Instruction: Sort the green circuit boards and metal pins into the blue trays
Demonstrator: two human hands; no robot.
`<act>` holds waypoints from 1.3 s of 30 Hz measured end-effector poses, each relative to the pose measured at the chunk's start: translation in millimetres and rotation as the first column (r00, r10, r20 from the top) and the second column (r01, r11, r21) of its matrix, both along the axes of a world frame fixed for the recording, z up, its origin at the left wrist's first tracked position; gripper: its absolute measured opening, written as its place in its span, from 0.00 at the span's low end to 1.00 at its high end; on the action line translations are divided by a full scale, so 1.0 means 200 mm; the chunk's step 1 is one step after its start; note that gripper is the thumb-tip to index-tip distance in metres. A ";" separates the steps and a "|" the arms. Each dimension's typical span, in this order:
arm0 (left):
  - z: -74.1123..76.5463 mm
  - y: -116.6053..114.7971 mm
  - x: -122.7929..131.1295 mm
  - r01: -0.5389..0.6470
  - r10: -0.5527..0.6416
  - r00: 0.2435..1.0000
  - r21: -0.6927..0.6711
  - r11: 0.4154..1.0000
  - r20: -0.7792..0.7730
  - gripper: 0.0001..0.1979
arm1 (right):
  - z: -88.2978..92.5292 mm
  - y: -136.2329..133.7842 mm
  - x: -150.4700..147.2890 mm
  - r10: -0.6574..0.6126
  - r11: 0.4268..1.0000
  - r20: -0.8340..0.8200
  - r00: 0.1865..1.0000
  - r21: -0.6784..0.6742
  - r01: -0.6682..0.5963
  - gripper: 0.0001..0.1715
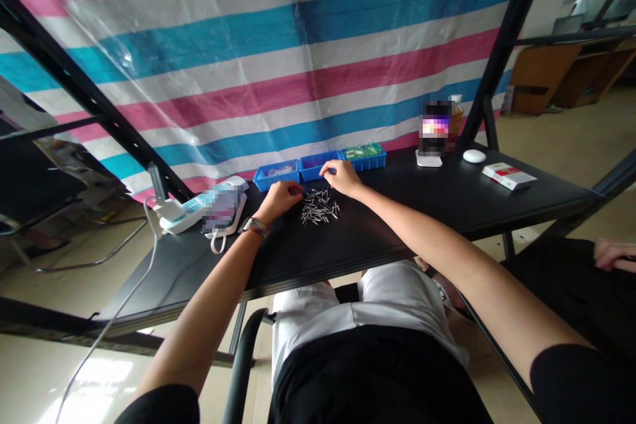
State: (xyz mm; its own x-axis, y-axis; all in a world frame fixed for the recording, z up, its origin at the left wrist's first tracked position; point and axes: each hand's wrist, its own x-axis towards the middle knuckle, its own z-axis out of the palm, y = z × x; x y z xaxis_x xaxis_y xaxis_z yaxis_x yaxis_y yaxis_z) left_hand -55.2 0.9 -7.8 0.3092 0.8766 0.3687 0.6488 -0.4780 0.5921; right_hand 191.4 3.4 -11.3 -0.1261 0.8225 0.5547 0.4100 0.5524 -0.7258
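Note:
A loose pile of thin silver metal pins, rivet-like in shape, lies on the black table. My left hand is at the pile's left edge, its fingers curled together; anything in them is too small to make out. Over the front of the middle blue bin, just behind the pile, my right hand has its fingertips pinched, and what they hold cannot be seen. The left blue bin contains pale, clear-looking pieces. Green pieces fill the right blue bin.
At the left are a power strip and a cable. On the right stand a blurred-out device on a white stand and a bottle, near a white mouse and red-white box. Another person's hand shows at far right.

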 end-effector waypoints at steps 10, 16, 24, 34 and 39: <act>0.03 0.01 0.02 0.014 0.011 0.917 -0.061 0.998 0.399 0.15 | 0.01 -0.03 -0.03 0.051 0.996 -0.044 0.998 -0.066 -0.054 0.12; 0.07 -0.03 0.04 -0.019 0.078 0.828 -0.112 0.994 0.556 0.19 | 0.00 -0.01 -0.05 0.089 0.981 -0.133 0.987 -0.161 -0.110 0.08; 0.07 -0.06 0.08 0.125 -0.010 0.791 -0.146 0.981 0.612 0.19 | 0.02 -0.02 -0.05 0.149 0.898 -0.337 0.930 -0.348 -0.270 0.12; 0.05 -0.05 0.09 0.175 -0.049 0.784 -0.145 0.974 0.619 0.21 | 0.02 -0.03 -0.06 0.198 0.874 -0.372 0.907 -0.352 -0.335 0.17; 0.04 -0.05 0.08 0.186 -0.018 0.767 -0.196 0.963 0.642 0.19 | 0.01 -0.02 -0.07 0.204 0.906 -0.365 0.908 -0.280 -0.316 0.13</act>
State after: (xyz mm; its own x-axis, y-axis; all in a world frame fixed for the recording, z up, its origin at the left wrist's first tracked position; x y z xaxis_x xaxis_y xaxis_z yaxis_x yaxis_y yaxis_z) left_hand -38.9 -9.1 0.2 0.1735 0.9379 0.3003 0.0444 -0.3121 0.9490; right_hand 177.8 -1.1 -8.5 -0.2227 0.9249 0.3081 -0.0011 0.3158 -0.9488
